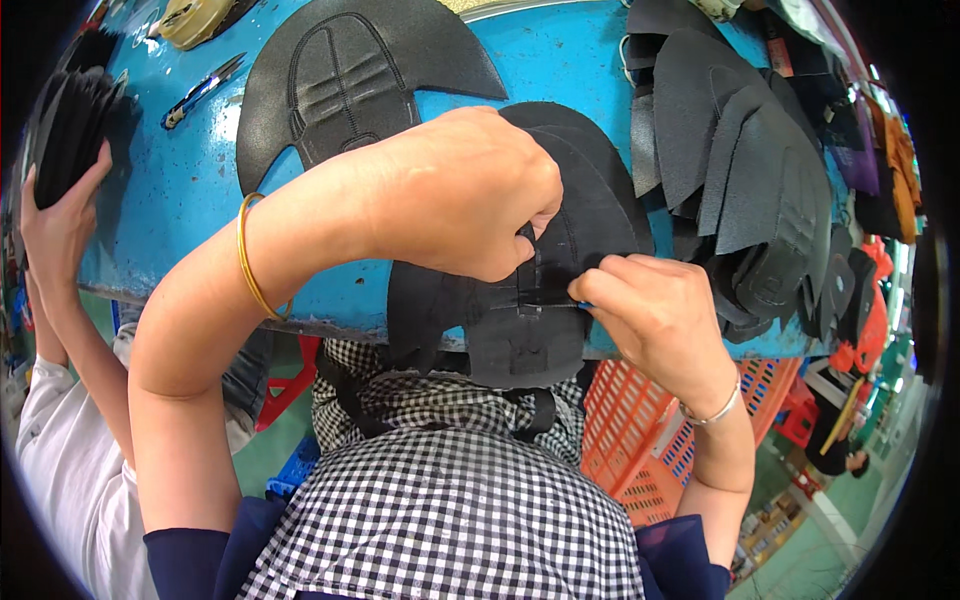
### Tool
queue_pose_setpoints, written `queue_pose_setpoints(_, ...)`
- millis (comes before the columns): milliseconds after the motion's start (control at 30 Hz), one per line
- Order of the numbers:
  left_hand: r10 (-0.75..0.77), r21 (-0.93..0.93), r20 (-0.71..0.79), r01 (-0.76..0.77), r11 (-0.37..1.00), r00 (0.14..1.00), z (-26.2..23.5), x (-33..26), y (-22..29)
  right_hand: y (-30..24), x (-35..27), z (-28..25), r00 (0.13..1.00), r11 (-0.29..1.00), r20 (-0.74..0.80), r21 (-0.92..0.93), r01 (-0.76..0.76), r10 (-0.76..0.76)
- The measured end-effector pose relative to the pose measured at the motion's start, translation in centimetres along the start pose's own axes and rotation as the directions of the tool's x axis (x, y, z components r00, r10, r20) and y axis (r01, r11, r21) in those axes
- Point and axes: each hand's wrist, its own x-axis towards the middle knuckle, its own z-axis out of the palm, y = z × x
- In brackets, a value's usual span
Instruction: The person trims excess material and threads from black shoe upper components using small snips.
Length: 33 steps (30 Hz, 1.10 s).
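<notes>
The black shoe upper piece (530, 330) lies at the near edge of the blue table (190, 200), half assembled. The left hand (460, 195) pinches its centre strip, and the right hand (655, 315) fingers pinch its side. A stack of grainy, curved uppers (750, 170) seems to wait at the right.

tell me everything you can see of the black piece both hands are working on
The black shoe-upper piece is a flat, matte cut-out that looks like leather or synthetic, with a stitched centre strip. It lies at the near edge of the blue table, its lower part overhanging. The left hand presses and pinches it from above; the right hand pinches its right side.
</notes>
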Motion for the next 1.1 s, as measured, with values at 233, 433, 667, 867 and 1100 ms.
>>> queue_pose_setpoints(233, 0.028, 0.012, 0.009, -0.028, 1.0, 1.0, 0.1, 0.0, -0.3, -0.4, 0.5, 0.2, 0.998, 0.989, -0.04, -0.137, -0.056, 0.051)
queue_pose_setpoints(433, 0.038, -0.086, 0.098, -0.03, 0.996, 0.994, -0.5, -0.4, -0.6, -0.8, 0.9, 0.2, 0.988, 0.991, -0.081, -0.006, -0.134, 0.133)
queue_pose_setpoints(667, 0.025, -0.102, 0.122, -0.012, 0.995, 0.992, -1.1, -0.6, -0.9, -0.4, 1.0, 0.2, 0.971, 0.971, -0.035, -0.001, -0.238, 0.238)
queue_pose_setpoints(867, -0.092, -0.599, -0.219, -0.059, 0.798, 0.971, 0.5, -2.2, -2.2, -4.8, 0.4, 1.7, 0.991, 0.98, -0.12, -0.193, 0.039, -0.063)
queue_pose_setpoints(1100, -0.34, -0.873, -0.201, -0.011, 0.488, 0.919, -2.5, -6.3, -0.4, -8.2, 1.6, 5.6, 0.995, 0.815, -0.093, -0.573, -0.087, 0.041)
